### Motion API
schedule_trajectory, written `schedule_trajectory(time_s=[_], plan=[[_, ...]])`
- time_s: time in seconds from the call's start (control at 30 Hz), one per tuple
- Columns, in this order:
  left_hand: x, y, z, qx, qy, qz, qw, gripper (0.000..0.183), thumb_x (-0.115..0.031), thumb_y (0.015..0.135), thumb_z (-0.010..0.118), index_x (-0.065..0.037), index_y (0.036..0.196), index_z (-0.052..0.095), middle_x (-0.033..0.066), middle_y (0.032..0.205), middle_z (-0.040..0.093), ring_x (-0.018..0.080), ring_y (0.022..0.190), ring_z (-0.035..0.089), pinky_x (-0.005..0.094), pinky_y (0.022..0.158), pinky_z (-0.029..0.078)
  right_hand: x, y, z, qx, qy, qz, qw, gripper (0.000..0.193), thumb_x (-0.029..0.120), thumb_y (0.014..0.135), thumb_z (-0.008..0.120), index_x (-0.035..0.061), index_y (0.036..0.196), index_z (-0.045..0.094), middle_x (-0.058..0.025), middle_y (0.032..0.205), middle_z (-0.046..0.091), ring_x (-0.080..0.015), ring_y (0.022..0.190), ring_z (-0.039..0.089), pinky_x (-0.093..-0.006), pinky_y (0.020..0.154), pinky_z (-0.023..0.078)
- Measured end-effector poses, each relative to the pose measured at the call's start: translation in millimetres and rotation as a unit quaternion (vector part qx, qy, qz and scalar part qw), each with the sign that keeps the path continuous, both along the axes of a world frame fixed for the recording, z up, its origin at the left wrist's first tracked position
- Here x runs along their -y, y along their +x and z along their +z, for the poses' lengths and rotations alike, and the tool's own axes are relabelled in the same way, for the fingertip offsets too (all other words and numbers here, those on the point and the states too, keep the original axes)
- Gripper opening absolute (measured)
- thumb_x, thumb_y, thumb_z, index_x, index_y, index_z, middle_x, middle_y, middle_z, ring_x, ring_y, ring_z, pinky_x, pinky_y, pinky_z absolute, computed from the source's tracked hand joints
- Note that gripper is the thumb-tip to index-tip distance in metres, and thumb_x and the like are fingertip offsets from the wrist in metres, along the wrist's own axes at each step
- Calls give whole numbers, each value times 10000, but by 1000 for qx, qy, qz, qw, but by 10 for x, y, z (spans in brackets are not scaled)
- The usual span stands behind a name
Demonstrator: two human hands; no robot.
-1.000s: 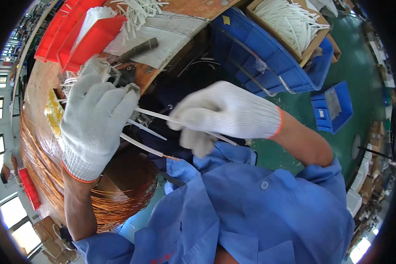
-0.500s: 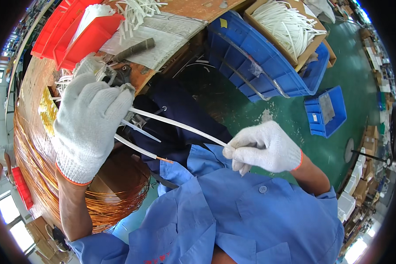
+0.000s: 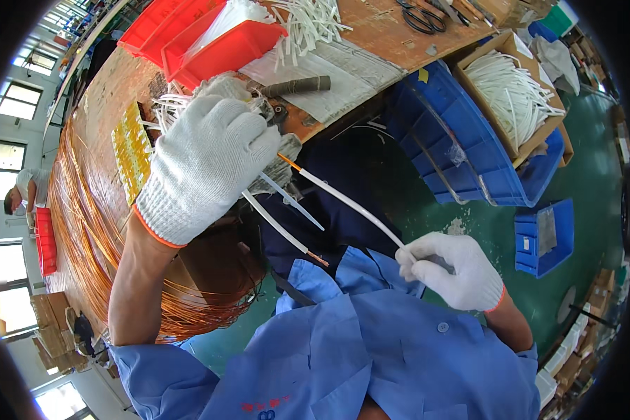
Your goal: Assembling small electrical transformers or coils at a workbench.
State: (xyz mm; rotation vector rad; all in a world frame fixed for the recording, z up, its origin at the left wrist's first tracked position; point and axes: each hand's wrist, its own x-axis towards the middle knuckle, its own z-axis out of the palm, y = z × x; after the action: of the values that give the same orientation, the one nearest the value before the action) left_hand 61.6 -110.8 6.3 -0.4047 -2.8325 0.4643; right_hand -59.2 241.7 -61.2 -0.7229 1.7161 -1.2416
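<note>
One white-covered copper wire [image 3: 353, 204] lies to the near right of the red bin [image 3: 234, 57] — right hand [image 3: 449, 271] pinching it, left hand [image 3: 206, 164] with fingers curled, any grip hidden — and keeping it gently straight should prevent kinks.

The knitted gloves [image 3: 206, 157] are white with orange edges; the held sleeving [image 3: 357, 208] is white, the bundled wire [image 3: 85, 210] copper-orange, the work jacket [image 3: 406, 350] blue, the parts bins [image 3: 234, 57] red.

White orange-edged gloves [image 3: 206, 164], blue buttoned shirt [image 3: 399, 343]
</note>
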Motion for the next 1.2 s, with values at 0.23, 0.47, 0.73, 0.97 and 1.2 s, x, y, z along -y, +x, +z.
schedule_trajectory(time_s=[0.23, 0.47, 0.73, 0.97, 1.2], plan=[[7, -78, -6, -15, 22, -23, 999, 354, -99, 758, 744, -104, 1111, 773, 39, 1041, 722, 284, 1061, 732, 426, 935, 599, 519, -88, -51, -37, -2, 37, 999, 248, 158, 1095, 638, -49, 1096, 776, -131, 865, 802, -148, 768, 770, -289, 725, 607], [-304, 50, -73, -107, 18, 27, 994, 358, -63, 789, 749, -81, 1146, 760, 70, 1064, 679, 351, 1121, 680, 477, 1029, 559, 209, -114, 75, 141, 102, 37, 984, 248, 152, 1091, 633, -31, 997, 771, -53, 780, 728, -88, 646, 663, -271, 567, 529], [-1356, 443, -624, 77, 867, 214, 444, 538, -452, 1177, 576, 62, 1306, 670, 134, 940, 777, 253, 827, 767, 401, 788, 641, 192, 309, 20, 30, 35, 55, 997, 152, 116, 1001, 832, -1, 916, 788, -73, 687, 714, -137, 581, 674, -312, 562, 528], [-1210, 308, -545, -44, 964, 173, 198, 400, -306, 1208, 516, 64, 1322, 614, 113, 887, 707, 267, 793, 759, 423, 727, 650, 284, 431, -85, -166, -136, 104, 971, 137, 110, 953, 857, 38, 857, 790, -80, 680, 721, -201, 555, 709, -327, 520, 534], [-1089, 314, -419, -76, 977, 168, 111, 346, -273, 1211, 503, -17, 1415, 613, 1, 890, 554, 95, 581, 393, 283, 495, 390, 390, 569, -135, -160, -133, 147, 967, 161, 167, 918, 902, 57, 893, 787, -98, 725, 702, -290, 588, 678, -390, 541, 503]])
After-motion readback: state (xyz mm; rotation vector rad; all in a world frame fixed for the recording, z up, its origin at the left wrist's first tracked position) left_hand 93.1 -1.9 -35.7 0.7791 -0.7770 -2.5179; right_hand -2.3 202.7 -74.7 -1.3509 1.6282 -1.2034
